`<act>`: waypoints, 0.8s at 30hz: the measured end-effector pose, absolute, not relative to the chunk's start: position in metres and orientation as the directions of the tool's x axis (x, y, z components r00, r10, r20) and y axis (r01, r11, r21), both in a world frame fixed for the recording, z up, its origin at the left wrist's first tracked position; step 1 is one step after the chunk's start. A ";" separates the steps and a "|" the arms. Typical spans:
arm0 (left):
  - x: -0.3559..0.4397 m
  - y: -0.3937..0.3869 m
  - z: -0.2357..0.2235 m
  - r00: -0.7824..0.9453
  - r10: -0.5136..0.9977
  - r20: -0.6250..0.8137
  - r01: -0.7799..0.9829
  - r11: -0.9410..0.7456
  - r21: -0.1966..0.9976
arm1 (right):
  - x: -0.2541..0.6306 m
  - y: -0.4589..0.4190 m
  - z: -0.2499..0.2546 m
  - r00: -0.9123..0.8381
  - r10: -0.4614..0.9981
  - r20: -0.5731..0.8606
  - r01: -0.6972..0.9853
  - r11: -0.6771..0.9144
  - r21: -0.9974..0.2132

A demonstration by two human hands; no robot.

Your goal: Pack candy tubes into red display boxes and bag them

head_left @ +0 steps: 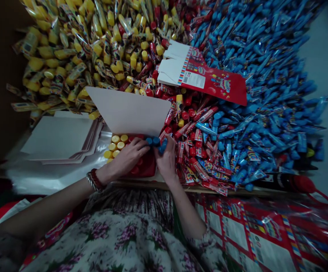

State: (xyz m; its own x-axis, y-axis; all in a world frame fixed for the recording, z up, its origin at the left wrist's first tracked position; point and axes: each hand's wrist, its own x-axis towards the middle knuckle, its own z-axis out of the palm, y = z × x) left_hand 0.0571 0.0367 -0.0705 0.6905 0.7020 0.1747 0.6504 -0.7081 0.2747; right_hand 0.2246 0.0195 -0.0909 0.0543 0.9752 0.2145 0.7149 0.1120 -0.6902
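Now pinching blue-capped tubes [163,146] with right hand [166,160], at 2 o'clock on the red carton [146,170]; curling left hand [131,154] nearby, grip unclear. Could pop tubes loose by squeezing too hard, or crease white flap [132,111], 12 o'clock, by bumping.

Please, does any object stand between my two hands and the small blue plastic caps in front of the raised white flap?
Nothing visible does: both hands, left and right, already reach the blue caps. The raised white flap stands behind them, not between.
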 end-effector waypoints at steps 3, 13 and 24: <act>0.058 0.037 -0.067 0.715 0.692 0.104 0.653 -0.713 0.254 | 0.229 0.016 -0.099 0.047 0.963 0.266 0.673 0.166 -0.720; 0.062 0.046 -0.043 0.767 0.629 -0.129 0.638 -0.724 0.261 | 0.239 0.006 -0.087 -0.035 0.984 0.175 0.660 0.154 -0.735; 0.070 0.055 -0.052 0.801 0.562 -0.207 0.596 -0.784 0.173 | 0.223 0.032 -0.056 -0.118 0.993 -0.026 0.840 0.086 -0.535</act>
